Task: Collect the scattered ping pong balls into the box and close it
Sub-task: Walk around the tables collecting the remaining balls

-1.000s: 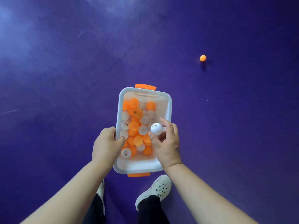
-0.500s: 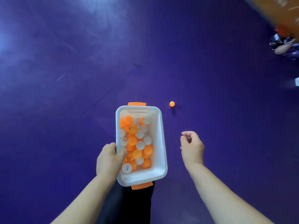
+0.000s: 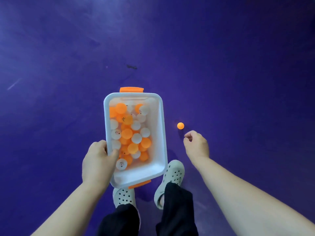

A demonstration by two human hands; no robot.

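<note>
My left hand grips the left rim of a white box with orange clips at both ends, held above the floor. Several orange and white ping pong balls lie inside it. The box has no lid on. One loose orange ball lies on the purple floor just right of the box. My right hand hovers a little below and right of that ball, fingers loosely curled, thumb and forefinger close together, holding nothing.
The purple floor spreads all around, with a dark scuff mark beyond the box. My two feet in pale perforated clogs stand just under the box.
The white ball left my right hand and went into the box. My right hand swung out to the right, and the loose orange ball now lies close to it.
</note>
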